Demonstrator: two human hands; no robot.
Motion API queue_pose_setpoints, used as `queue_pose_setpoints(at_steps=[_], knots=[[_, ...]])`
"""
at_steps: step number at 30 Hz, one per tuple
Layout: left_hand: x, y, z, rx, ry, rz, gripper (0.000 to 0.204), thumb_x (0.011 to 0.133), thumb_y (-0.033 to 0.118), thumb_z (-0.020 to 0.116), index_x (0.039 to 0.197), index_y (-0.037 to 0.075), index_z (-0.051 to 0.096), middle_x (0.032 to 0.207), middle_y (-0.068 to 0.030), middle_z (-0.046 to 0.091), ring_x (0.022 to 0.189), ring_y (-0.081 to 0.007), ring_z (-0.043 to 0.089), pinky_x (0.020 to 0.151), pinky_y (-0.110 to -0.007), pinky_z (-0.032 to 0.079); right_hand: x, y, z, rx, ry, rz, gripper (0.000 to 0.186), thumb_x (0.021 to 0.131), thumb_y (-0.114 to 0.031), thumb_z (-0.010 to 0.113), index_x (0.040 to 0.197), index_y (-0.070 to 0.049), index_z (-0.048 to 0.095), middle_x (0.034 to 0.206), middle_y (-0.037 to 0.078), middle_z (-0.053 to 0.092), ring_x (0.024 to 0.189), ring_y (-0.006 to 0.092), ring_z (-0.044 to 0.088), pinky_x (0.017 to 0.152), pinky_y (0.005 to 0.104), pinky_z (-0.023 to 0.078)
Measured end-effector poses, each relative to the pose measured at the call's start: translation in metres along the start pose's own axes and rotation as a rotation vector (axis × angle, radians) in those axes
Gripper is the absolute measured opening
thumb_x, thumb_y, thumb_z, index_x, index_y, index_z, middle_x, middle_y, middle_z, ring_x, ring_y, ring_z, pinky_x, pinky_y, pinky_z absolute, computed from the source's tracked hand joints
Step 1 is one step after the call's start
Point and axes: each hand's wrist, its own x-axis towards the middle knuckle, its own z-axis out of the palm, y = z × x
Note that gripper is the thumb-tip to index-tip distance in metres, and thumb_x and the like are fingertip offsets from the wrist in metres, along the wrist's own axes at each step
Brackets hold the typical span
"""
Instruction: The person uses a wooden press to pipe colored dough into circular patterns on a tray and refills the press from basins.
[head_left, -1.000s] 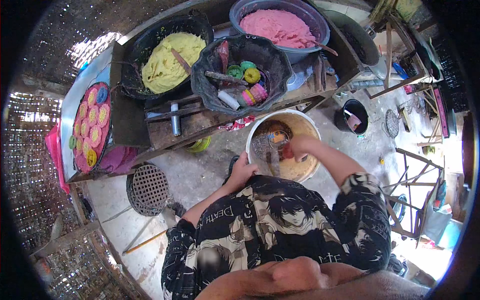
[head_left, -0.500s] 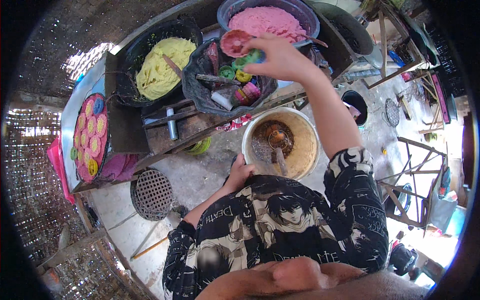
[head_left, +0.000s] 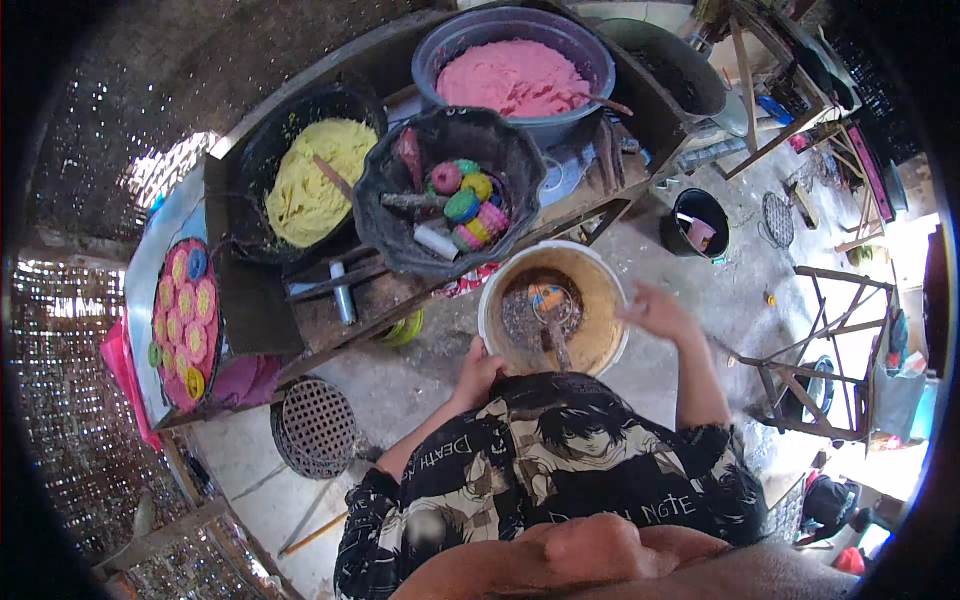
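My right hand (head_left: 660, 312) hangs by the right rim of a pale bucket (head_left: 612, 300), fingers apart, with nothing visible in it. Beside the bucket's left rim, near my lap, is my left hand (head_left: 480, 372). Its fingers look curled, and their inner side is hidden. A wire-headed tool (head_left: 553, 312) with a wooden handle stands in the bucket above dark, grainy contents. Beyond, a dark scalloped basin (head_left: 390, 235) holds colourful ridged moulds (head_left: 462, 206), a pale cylinder (head_left: 436, 241) and a stick (head_left: 412, 200).
Behind the basin stand a tub (head_left: 430, 60) of pink dough (head_left: 515, 78) and a black pan (head_left: 250, 170) of yellow dough (head_left: 322, 180). At far left lies a tray of pink pieces (head_left: 185, 325). A woven basket (head_left: 315, 425) and a black bucket (head_left: 697, 222) stand on the floor.
My right hand has let go of the red fluted mould and the green one over the basin, and has drawn back to the bucket's right. The view has shifted slightly.
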Motion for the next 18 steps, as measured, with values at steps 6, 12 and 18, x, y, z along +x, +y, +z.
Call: queue_pose_setpoints(at_steps=[6,12,18], knots=[[0.030,-0.017,0.018,0.158,-0.057,-0.094,0.041,0.068,0.000,0.051,0.108,0.003,0.041,0.090,-0.0055,0.052,0.075,-0.0132,0.052,0.053,-0.026,0.045,-0.017,0.062,0.073,0.551,0.061,0.206,0.033,0.076,-0.024,0.055,0.097,0.002,0.054,0.069,0.012,0.059,0.055,0.0177,0.057,0.050,0.0307,0.046],[0.065,-0.015,0.055,0.368,-0.158,-0.195,0.051,0.072,0.007,0.051,0.120,0.005,0.034,0.101,-0.0069,0.052,0.073,-0.0130,0.056,0.058,-0.028,0.051,-0.019,0.122,0.109,0.805,0.160,0.294,0.027,0.075,-0.014,0.053,0.095,0.004,0.056,0.069,0.011,0.059,0.054,0.0159,0.056,0.047,0.0297,0.045],[0.132,-0.012,0.081,1.281,-0.097,0.145,0.047,0.075,0.014,0.059,0.118,0.004,0.043,0.103,-0.0109,0.055,0.067,-0.0130,0.058,0.057,-0.023,0.048,0.013,0.206,0.196,0.976,0.201,0.412,0.021,0.078,-0.005,0.048,0.097,0.004,0.051,0.077,0.012,0.059,0.062,0.0200,0.061,0.052,0.0335,0.053]])
